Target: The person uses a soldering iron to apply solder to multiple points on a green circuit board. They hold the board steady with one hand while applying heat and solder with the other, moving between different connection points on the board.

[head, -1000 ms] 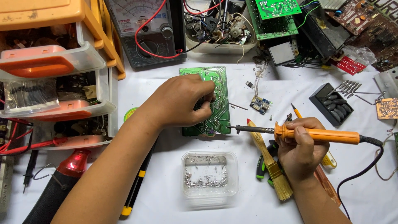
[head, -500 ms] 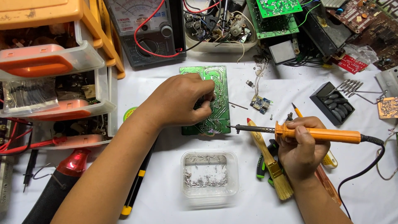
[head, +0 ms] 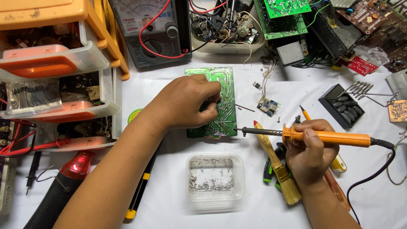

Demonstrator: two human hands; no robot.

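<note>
The left hand [head: 186, 104] presses fingers closed on the green circuit board [head: 222, 97] lying flat on the white worktop [head: 169, 203]. The right hand [head: 311, 152] grips an orange soldering iron [head: 326, 136], tip just beside the board's lower edge.

- Two bare forearms enter from the bottom edge; no sleeves show on either arm.
- Left hand [head: 186, 104]: no glove, no ring, no watch or band at the wrist.
- Right hand [head: 311, 150]: also ungloved, with the wrist uncovered and no jewellery to be seen.
- Fingernails on the right hand are short and plain.
- Nothing else of the person's body or clothing is in view.
</note>
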